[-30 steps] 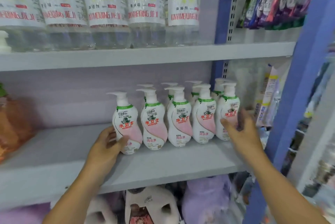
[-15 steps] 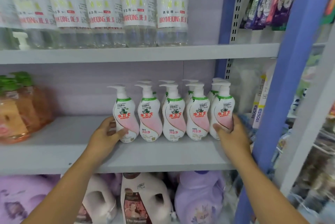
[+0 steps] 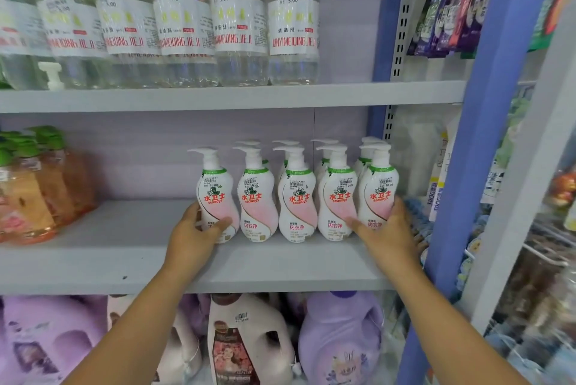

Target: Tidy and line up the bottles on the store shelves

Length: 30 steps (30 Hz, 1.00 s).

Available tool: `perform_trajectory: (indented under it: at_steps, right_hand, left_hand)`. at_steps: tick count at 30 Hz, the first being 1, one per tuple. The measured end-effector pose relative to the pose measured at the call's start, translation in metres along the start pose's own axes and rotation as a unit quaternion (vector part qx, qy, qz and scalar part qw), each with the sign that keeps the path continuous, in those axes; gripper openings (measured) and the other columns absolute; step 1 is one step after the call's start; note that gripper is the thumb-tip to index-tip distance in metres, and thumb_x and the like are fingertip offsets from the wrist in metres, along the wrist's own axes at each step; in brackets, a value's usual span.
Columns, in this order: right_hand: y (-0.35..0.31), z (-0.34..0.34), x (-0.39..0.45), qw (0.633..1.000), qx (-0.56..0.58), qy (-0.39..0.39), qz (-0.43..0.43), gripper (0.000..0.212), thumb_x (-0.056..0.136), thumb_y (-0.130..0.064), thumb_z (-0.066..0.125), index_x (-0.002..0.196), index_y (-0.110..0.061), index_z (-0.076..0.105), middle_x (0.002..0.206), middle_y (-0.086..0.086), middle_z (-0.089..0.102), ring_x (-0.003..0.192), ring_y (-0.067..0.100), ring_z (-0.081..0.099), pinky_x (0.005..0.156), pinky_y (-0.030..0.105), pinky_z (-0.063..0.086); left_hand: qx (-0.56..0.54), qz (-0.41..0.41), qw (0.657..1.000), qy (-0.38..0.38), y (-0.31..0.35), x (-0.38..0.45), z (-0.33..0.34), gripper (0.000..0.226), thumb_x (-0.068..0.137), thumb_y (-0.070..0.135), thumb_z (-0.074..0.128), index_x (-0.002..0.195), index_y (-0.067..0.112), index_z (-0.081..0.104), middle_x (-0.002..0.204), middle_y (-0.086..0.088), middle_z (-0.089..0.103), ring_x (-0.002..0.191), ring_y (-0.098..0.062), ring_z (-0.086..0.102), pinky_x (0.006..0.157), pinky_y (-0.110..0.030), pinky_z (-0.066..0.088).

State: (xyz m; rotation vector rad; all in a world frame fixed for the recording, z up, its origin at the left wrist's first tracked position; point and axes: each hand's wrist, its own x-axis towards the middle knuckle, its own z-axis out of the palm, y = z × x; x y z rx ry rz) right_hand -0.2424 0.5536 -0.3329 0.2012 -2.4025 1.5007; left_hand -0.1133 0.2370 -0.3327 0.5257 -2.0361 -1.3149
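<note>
Pump bottles stood in a front row of five on the middle shelf (image 3: 124,260), toward its right end, more behind. Left hand (image 3: 194,235) gripped the leftmost bottle (image 3: 215,194), thumb across its front; right hand (image 3: 389,235) wrapped the rightmost bottle (image 3: 378,194).

Risks, my read: the bottles looked tall and top-heavy, so squeezing the row from both ends could tip a middle one. A pump head could snag its neighbour.

Back row mostly hidden, count unclear. Right fingers out of sight behind the bottle. Goods past the blue post (image 3: 467,166) blurred.
</note>
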Motion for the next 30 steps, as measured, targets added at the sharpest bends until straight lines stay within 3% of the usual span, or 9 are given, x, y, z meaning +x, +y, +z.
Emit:
perform_trajectory:
  at_steps: [5, 8, 12, 14, 17, 20, 24, 27, 30]
  right_hand:
    - [0.001, 0.002, 0.001, 1.0, 0.009, 0.009, -0.007, 0.089, 0.065, -0.047, 0.091, 0.136, -0.021, 0.044, 0.131, 0.003, 0.053, 0.122, 0.026, 0.053, 0.102, 0.043, 0.046]
    - [0.0, 0.002, 0.0, 1.0, 0.027, 0.01, -0.008, 0.097, 0.06, -0.055, 0.09, 0.139, -0.025, 0.042, 0.134, 0.0, 0.053, 0.125, 0.025, 0.054, 0.105, 0.048, 0.047]
    - [0.001, -0.001, 0.0, 0.999, 0.029, 0.021, 0.016, 0.109, 0.057, -0.063, 0.086, 0.147, -0.023, 0.037, 0.142, 0.002, 0.049, 0.129, 0.026, 0.053, 0.106, 0.052, 0.046]
    - [0.0, -0.002, -0.002, 1.0, 0.017, 0.018, 0.012, 0.101, 0.064, -0.061, 0.081, 0.147, -0.024, 0.038, 0.141, 0.002, 0.05, 0.129, 0.027, 0.052, 0.107, 0.049, 0.044]
    - [0.006, -0.001, 0.001, 0.999, 0.002, 0.031, 0.006, 0.072, 0.088, -0.036, 0.074, 0.149, -0.02, 0.04, 0.147, 0.003, 0.049, 0.134, 0.028, 0.048, 0.106, 0.043, 0.037]
    - [0.009, -0.002, 0.003, 0.999, 0.0, 0.035, 0.01, 0.065, 0.092, -0.032, 0.071, 0.149, -0.018, 0.042, 0.149, 0.002, 0.048, 0.136, 0.027, 0.047, 0.108, 0.039, 0.031]
    - [0.005, -0.001, 0.001, 0.999, 0.0, 0.041, 0.01, 0.058, 0.092, -0.031, 0.071, 0.143, -0.018, 0.048, 0.143, 0.003, 0.052, 0.13, 0.027, 0.051, 0.093, 0.031, 0.03]
    - [0.003, -0.003, -0.005, 0.999, 0.013, 0.041, 0.017, 0.065, 0.086, -0.038, 0.073, 0.14, -0.015, 0.047, 0.138, 0.008, 0.054, 0.126, 0.031, 0.054, 0.099, 0.04, 0.044]
    - [-0.003, -0.013, -0.033, 0.999, 0.036, 0.026, -0.007, 0.07, 0.085, -0.039, 0.073, 0.145, -0.02, 0.043, 0.139, 0.004, 0.052, 0.127, 0.027, 0.053, 0.105, 0.049, 0.048]
  left_hand:
    - [-0.008, 0.0, 1.0, -0.005, -0.003, 0.002, -0.003, 0.043, 0.086, 0.024, 0.08, 0.125, 0.025, 0.062, 0.106, 0.013, 0.069, 0.093, 0.002, 0.063, 0.075, -0.016, 0.048]
    - [-0.013, -0.006, 1.0, 0.002, 0.0, 0.001, -0.003, 0.049, 0.086, 0.027, 0.081, 0.129, 0.024, 0.06, 0.111, 0.009, 0.068, 0.097, -0.008, 0.066, 0.085, -0.027, 0.05]
    - [0.001, 0.008, 1.0, 0.019, -0.001, -0.001, -0.006, 0.056, 0.088, 0.033, 0.078, 0.137, 0.022, 0.054, 0.123, 0.005, 0.062, 0.105, -0.018, 0.064, 0.087, -0.031, 0.049]
    - [0.003, 0.008, 1.0, 0.021, -0.001, -0.002, -0.007, 0.052, 0.09, 0.031, 0.076, 0.137, 0.02, 0.055, 0.124, 0.003, 0.062, 0.103, -0.018, 0.063, 0.087, -0.031, 0.047]
    - [-0.004, 0.013, 0.999, 0.04, -0.001, -0.003, -0.008, 0.051, 0.091, 0.028, 0.075, 0.137, 0.018, 0.056, 0.123, 0.002, 0.064, 0.103, -0.018, 0.064, 0.087, -0.029, 0.048]
    - [-0.013, 0.01, 0.999, 0.049, -0.002, -0.005, -0.007, 0.051, 0.089, 0.026, 0.077, 0.136, 0.02, 0.057, 0.118, 0.004, 0.065, 0.104, -0.017, 0.066, 0.089, -0.03, 0.051]
    - [-0.002, 0.009, 0.999, 0.043, 0.001, -0.005, -0.008, 0.05, 0.089, 0.026, 0.077, 0.134, 0.019, 0.057, 0.118, 0.002, 0.065, 0.103, -0.017, 0.065, 0.087, -0.028, 0.049]
    - [-0.005, 0.002, 1.0, 0.03, 0.003, -0.013, -0.012, 0.054, 0.09, 0.028, 0.077, 0.138, 0.018, 0.055, 0.125, 0.004, 0.061, 0.105, -0.015, 0.063, 0.084, -0.022, 0.046]
    - [0.018, -0.004, 1.0, 0.023, 0.003, -0.027, -0.033, 0.058, 0.089, 0.035, 0.076, 0.14, 0.018, 0.054, 0.132, 0.008, 0.056, 0.111, -0.015, 0.06, 0.091, -0.026, 0.044]
